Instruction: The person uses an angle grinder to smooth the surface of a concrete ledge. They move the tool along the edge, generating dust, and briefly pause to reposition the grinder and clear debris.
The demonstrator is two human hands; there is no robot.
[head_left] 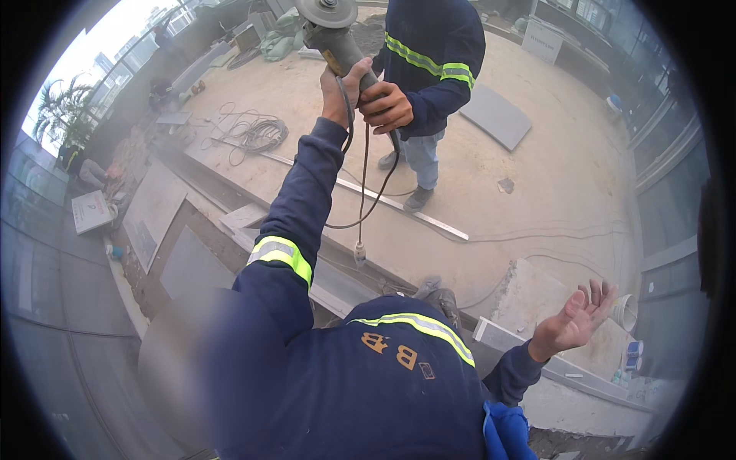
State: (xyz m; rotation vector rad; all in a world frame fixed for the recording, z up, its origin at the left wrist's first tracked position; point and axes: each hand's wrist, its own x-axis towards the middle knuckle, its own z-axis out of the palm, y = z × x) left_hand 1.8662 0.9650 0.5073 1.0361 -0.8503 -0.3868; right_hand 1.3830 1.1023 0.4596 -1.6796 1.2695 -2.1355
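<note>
My left hand (340, 93) is raised at arm's length and wrapped round the body of a grey angle grinder (342, 50). The grinder's round disc (328, 11) points up at the top edge of the view. A co-worker in a navy sleeve also has a hand (387, 106) closed round the tool, just right of mine. From the grinder a dark power cord (363, 176) loops down, with a pale plug (359, 253) hanging at its end. Out to the right, my right hand (575, 318) is held in the air, palm up, fingers apart, holding nothing.
The co-worker (433, 69) stands on the dusty floor ahead. A long straight metal bar (414, 212) and a coiled cable (261, 134) lie there. A grey slab (497, 116) is beyond; more slabs (195, 264) lie left. A white bucket (625, 313) sits right, past a raised edge (552, 364).
</note>
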